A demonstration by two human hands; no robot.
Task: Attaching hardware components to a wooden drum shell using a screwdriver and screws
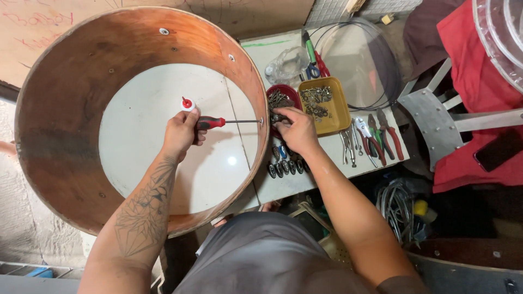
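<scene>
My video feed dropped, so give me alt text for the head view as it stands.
The left hand holds a red-handled screwdriver inside a round wooden drum shell, its tip at the shell's wall, while the right hand presses outside at the same spot. Beside it sit a yellow tray of hardware and pliers on the white table.

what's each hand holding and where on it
Left hand holds the screwdriver by its red-and-black handle. Right hand presses the drum shell outside; whether it holds anything cannot be told.

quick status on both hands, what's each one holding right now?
Left hand: closed around the red-and-black handle of the screwdriver, tip at the inside wall of the wooden drum shell.
Right hand: fingers pressed against the shell's outer wall; anything held cannot be told.
</scene>
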